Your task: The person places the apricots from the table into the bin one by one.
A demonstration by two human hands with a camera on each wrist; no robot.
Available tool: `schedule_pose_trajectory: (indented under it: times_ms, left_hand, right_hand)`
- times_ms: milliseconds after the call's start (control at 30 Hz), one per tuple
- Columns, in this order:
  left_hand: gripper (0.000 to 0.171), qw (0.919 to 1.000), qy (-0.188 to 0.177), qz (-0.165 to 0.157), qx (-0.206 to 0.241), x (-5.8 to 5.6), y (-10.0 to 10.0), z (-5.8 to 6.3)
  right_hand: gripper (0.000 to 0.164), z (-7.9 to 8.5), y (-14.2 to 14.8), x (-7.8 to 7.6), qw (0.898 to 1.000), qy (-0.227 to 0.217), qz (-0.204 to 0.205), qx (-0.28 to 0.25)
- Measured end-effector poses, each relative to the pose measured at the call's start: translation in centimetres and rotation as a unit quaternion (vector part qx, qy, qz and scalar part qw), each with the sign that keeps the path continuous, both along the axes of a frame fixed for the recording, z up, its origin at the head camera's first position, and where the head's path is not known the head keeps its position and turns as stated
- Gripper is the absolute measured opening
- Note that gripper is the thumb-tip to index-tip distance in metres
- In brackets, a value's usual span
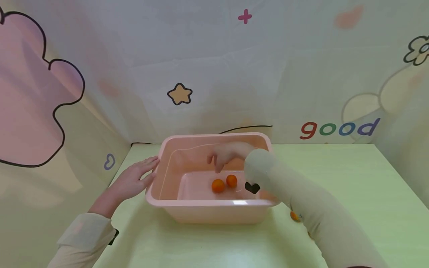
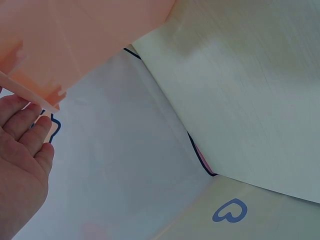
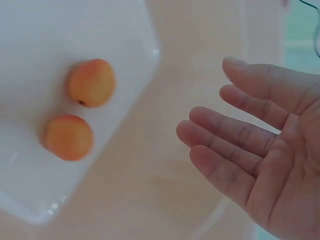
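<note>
A pink plastic basin (image 1: 214,214) stands on the table with two small orange fruits on its floor, one fruit (image 1: 218,186) a little left of the other fruit (image 1: 231,181). My left hand (image 1: 135,179) rests against the basin's left rim with its fingers extended; in the left wrist view the fingers (image 2: 37,132) lie under the rim's edge. Inside the basin, above and behind the fruits, hovers my right hand (image 1: 225,154). Its fingers (image 3: 225,172) are spread loosely in the right wrist view, holding nothing and apart from both fruits (image 3: 92,82).
Right of the basin, an orange item (image 1: 295,216) lies on the pale green table (image 1: 335,167), partly behind the right sleeve (image 1: 311,201). Another small thing beside that sleeve is mostly hidden. A printed cloth backdrop (image 1: 214,74) rises behind and at both sides.
</note>
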State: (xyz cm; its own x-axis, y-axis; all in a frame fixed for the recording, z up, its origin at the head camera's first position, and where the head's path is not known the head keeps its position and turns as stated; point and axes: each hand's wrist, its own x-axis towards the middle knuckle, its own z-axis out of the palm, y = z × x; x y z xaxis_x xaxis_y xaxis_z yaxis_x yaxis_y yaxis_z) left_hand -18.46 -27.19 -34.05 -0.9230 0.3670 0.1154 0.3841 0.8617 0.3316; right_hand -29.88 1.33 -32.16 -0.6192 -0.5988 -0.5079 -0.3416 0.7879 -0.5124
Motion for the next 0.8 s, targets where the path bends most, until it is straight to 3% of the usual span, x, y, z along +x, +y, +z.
schedule_pose_trajectory:
  times_ms: [400,633,800]
  left_hand:
    - [0.047,1.0000,0.000,0.002,0.002,0.1,0.2,0.1]
    - [0.047,1.0000,0.002,0.004,0.006,-0.1,-0.1,-0.4]
    - [0.047,1.0000,0.000,0.006,0.007,0.0,0.0,-0.2]
  right_hand:
    - [0.041,5.1,4.9,-0.3,0.998,0.065,0.005,-0.021]
    - [0.042,5.5,8.2,-0.1,0.995,0.092,0.015,-0.039]
    - [0.040,5.6,11.0,0.3,0.993,0.089,-0.015,-0.070]
